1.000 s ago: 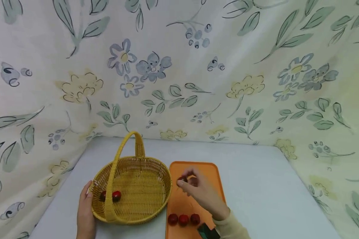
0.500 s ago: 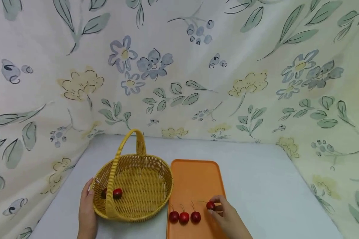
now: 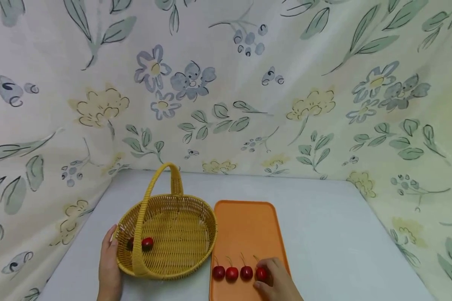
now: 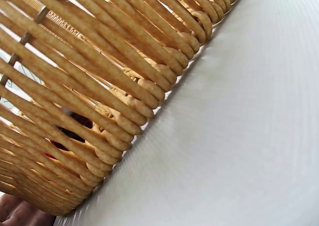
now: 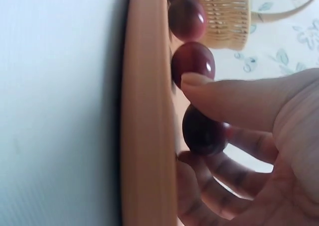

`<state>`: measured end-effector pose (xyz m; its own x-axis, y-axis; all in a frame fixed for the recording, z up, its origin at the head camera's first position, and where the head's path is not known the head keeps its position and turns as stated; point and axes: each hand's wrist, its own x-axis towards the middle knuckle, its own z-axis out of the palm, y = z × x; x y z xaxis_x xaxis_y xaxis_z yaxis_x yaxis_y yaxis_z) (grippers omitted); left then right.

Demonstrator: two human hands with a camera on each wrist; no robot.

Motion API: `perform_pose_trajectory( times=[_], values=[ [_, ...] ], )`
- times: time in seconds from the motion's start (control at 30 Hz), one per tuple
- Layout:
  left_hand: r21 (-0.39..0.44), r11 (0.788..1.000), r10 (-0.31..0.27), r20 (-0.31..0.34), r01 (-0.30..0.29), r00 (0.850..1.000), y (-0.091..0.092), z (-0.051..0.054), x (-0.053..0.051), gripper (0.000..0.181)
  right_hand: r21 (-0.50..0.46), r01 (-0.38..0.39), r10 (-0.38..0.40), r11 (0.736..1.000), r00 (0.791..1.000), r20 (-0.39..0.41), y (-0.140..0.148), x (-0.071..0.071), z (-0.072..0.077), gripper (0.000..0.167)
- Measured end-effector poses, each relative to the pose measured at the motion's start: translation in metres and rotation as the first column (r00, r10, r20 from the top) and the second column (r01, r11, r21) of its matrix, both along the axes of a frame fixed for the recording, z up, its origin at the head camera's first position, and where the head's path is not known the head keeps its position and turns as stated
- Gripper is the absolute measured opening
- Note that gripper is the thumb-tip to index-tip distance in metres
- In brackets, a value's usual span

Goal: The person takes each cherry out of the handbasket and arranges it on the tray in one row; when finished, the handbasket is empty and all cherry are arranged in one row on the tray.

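"At the orange tray (image 3: 245, 225), what does the right hand (image 3: 278, 281) do?"

"Its grip pinches a cherry (image 3: 261, 274) between thumb and fingers, at the right end of a row with three other cherries (image 3: 231, 274)."

"And the left hand (image 3: 110, 263)?"

"It touches the left side of the basket (image 3: 181, 274); whether its grip curls around, I cannot tell. Two more cherries (image 3: 147, 243) lie inside."

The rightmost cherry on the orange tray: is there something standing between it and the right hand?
Nothing visible. The right hand has the rightmost cherry between its thumb and fingers; the next cherry sits close beside, on the basket side, not between them.
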<state>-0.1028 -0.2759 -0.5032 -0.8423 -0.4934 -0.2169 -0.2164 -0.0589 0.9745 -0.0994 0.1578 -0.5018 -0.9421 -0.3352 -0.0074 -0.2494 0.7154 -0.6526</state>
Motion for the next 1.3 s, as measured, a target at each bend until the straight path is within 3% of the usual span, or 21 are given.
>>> perform_pose_trajectory(
  times=[0.3,0.43,0.57,0.7,0.83,0.9,0.97,1.1,1.17,1.23,1.3],
  values=[
    [-0.045,0.999,-0.013,-0.016,0.012,1.000,0.001,-0.002,0.001,0.053,0.003,0.019,-0.018,1.000,1.000,-0.013,-0.007,0.002,0.003,0.033],
    [-0.024,1.000,-0.010,-0.028,0.009,1.000,0.000,-0.003,0.000,0.052,0.012,0.031,-0.031,0.999,1.000,-0.002,-0.009,0.002,0.003,0.032],
    [-0.019,1.000,0.005,0.005,-0.005,1.000,0.002,0.001,-0.001,0.051,0.009,0.015,-0.015,1.000,1.000,0.008,-0.008,0.002,0.007,0.039],
    [-0.030,0.999,0.021,0.037,-0.020,0.999,0.002,0.002,-0.002,0.050,-0.015,-0.012,0.012,1.000,1.000,0.010,-0.008,0.001,0.024,0.049],
    [-0.049,0.998,0.035,0.034,-0.033,0.999,0.000,0.000,0.000,0.048,-0.007,-0.079,0.078,0.997,0.990,-0.116,-0.026,-0.003,0.059,0.045],
    [-0.056,0.998,0.042,0.034,-0.040,0.999,-0.002,0.002,0.000,0.048,0.022,-0.156,0.157,0.988,0.962,-0.222,-0.048,-0.009,0.079,0.039],
    [-0.048,0.998,0.046,0.037,-0.044,0.998,-0.005,0.004,-0.001,0.048,0.080,-0.249,0.261,0.965,0.914,-0.311,-0.078,-0.013,0.100,0.036],
    [-0.025,1.000,0.013,0.015,-0.013,1.000,-0.007,0.008,-0.004,0.052,0.197,-0.447,0.488,0.873,0.795,-0.360,-0.151,-0.029,0.130,0.030],
    [-0.010,1.000,-0.014,0.003,0.014,1.000,-0.007,0.007,-0.004,0.052,0.247,-0.516,0.572,0.820,0.750,-0.333,-0.190,-0.042,0.133,0.026],
    [0.028,0.999,-0.036,-0.007,0.036,0.999,-0.006,0.005,-0.003,0.052,0.324,-0.542,0.629,0.775,0.707,-0.322,-0.227,-0.057,0.127,0.020],
    [0.042,0.998,-0.049,-0.004,0.049,0.999,-0.005,0.002,-0.002,0.051,0.412,-0.541,0.665,0.733,0.697,-0.268,-0.256,-0.069,0.116,0.011]
  ],
)
